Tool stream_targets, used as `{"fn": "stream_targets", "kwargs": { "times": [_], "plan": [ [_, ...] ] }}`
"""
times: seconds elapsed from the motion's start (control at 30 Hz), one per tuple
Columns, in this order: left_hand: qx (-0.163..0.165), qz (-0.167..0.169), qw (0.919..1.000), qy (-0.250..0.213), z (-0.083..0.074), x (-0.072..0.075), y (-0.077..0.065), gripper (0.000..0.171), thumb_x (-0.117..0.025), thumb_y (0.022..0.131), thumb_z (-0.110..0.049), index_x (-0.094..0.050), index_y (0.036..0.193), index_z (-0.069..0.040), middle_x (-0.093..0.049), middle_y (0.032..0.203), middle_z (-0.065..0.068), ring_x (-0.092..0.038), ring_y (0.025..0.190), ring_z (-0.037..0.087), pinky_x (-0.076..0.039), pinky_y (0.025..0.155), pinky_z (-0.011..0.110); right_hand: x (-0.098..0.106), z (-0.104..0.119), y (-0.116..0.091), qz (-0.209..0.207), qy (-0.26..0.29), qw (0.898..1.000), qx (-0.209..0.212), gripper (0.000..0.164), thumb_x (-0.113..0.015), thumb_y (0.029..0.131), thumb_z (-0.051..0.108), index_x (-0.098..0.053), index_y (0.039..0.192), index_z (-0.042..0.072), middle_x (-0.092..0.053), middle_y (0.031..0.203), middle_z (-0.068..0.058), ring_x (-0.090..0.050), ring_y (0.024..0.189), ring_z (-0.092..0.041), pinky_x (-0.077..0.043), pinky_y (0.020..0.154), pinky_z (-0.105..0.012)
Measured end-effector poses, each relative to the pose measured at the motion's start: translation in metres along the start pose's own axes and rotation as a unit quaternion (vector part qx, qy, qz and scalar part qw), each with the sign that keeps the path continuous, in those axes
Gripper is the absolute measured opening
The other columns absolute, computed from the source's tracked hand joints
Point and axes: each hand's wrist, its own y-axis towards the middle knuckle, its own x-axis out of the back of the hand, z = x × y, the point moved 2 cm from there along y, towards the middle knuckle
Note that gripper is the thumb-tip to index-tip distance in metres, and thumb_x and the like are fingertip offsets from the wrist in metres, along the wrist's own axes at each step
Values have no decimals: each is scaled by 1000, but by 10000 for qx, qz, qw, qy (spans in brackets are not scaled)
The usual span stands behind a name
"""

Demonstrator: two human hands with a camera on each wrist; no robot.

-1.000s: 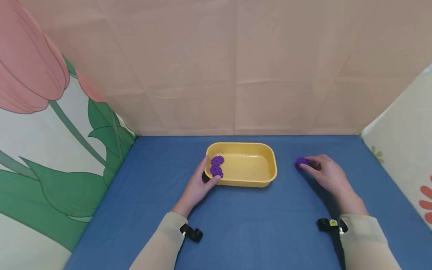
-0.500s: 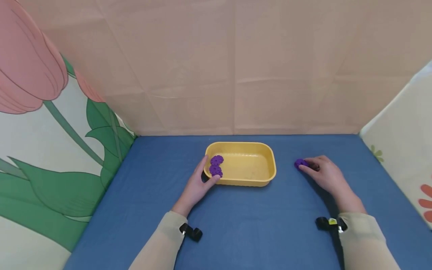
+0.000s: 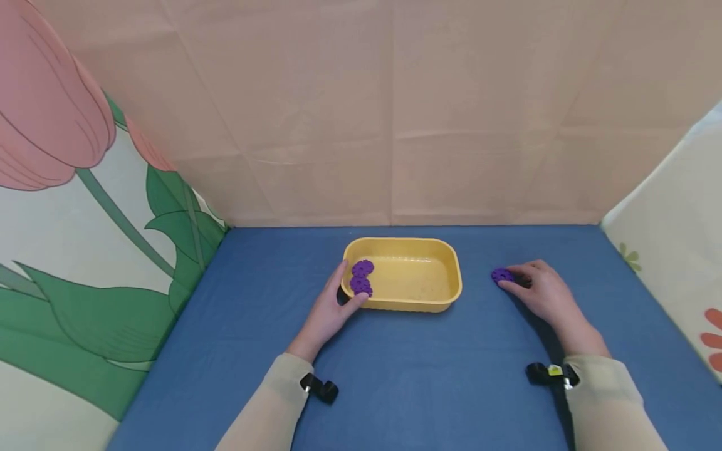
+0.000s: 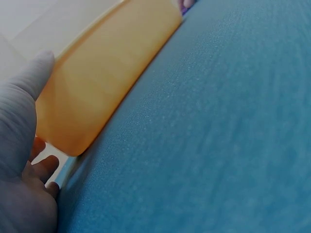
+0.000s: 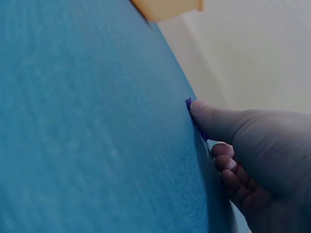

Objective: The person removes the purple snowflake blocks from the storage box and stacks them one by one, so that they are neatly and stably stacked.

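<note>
A yellow plastic tray (image 3: 412, 305) with rounded corners stands on the blue table. My left hand (image 3: 326, 314) holds its left end, with the thumb over the front corner and the fingers round the side. Inside the tray, at that same end, a purple notched disc (image 3: 363, 268) lies just behind another purple disc (image 3: 361, 287). Right of the tray, my right hand (image 3: 546, 294) pinches one more purple notched disc (image 3: 499, 275) low at the tabletop. In the right wrist view the thumb covers most of this disc (image 5: 188, 102), leaving only its purple edge visible.
The blue cloth (image 3: 395, 382) spreads over the whole table. A plain beige backdrop (image 3: 389, 125) rises along the far edge. Printed flower cloths flank both sides, a tulip panel (image 3: 113, 282) on the left. Small black cameras sit on both wrists.
Between my right fingers the purple disc has tipped from steeper to nearly flat, and that hand has shifted very slightly. My left hand and the tray stay in place.
</note>
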Motion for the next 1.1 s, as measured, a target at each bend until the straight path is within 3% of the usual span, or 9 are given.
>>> {"fn": "stream_targets", "kwargs": {
  "times": [0.8, 1.1],
  "plan": [
    [-121, -25, 9999, -18, 8, -2, -9, 93, -79, 105, -41, -22, 178, -28, -25, 182, 3, -22, 167, 30, -21, 133, 58, -14, -9, -7, -89, 455, 9985, -294, 58, -81, 104, 38, -69, 139, -6, -56, 133, -31, -56, 119, -52, -48, 97, -75],
    [-163, -27, 9999, -6, 9, -5, -8, 94, -78, 105, -46, -23, 178, -25, -26, 182, 4, -23, 167, 29, -22, 134, 56, -10, -14, -5, -43, 723, 9970, -273, 69, -80, 104, 43, -62, 148, -6, -57, 137, -32, -56, 120, -51, -49, 96, -73]
  ]
}}
